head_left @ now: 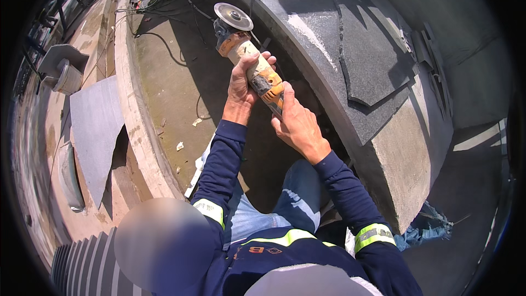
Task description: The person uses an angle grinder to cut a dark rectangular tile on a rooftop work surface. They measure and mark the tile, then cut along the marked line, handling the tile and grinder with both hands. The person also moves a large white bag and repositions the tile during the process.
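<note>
- Where the view begins at six o'clock, dark blue sleeves with yellow-green reflective bands [374, 235] rise from the lower edge over blue jeans [296, 197].
- The right hand [298, 126], just right of centre, is clenched on the rear end of the angle grinder [257, 66], fingers laid over its orange casing.
- The left hand [244, 85], touching the right at about eleven o'clock from it, is wrapped around the grinder's pale, dusty middle body.
- The grinder is held off the ground, tilted toward eleven o'clock; its round grey disc [233, 16] sits at the far end, facing up.
- At three o'clock from the hands stands a curved concrete block [400, 170] topped with dark grey stone slabs [350, 49].
- At nine o'clock a curved concrete kerb [131, 109] runs away, with a grey flat sheet [93, 126] beyond it.
- Small white scraps [179, 146] lie on the floor between kerb and sleeve.
- Farthest, near twelve o'clock, black cables [159, 16] tangle on the floor.
</note>
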Demonstrator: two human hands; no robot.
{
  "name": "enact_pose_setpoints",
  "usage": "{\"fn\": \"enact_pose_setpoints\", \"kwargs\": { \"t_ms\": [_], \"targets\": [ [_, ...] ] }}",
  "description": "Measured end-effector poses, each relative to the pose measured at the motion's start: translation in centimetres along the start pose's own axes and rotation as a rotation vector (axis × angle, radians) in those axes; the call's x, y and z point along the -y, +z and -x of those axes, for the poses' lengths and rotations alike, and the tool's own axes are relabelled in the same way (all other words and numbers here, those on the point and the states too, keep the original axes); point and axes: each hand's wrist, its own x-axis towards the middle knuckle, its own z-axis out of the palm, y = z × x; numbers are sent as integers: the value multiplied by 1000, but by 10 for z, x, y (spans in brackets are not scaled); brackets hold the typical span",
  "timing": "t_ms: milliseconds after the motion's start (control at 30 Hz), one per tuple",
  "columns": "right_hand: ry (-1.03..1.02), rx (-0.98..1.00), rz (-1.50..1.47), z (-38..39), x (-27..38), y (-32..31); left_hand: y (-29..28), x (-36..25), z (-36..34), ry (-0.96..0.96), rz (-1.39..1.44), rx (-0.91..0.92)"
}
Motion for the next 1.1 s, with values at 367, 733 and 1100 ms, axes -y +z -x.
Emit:
{"fn": "enact_pose_setpoints", "kwargs": {
  "t_ms": [367, 733, 1100],
  "targets": [
    [81, -19, 299, -89, 6, -37, 6, -13, -91, 49, 94, 158],
    [65, -52, 317, -94, 7, -33, 3, -12, -104, -19, 127, 202],
    [86, -48, 318, -99, 8, -33, 8, -15, -105, -44, 146, 210]
  ]
}}
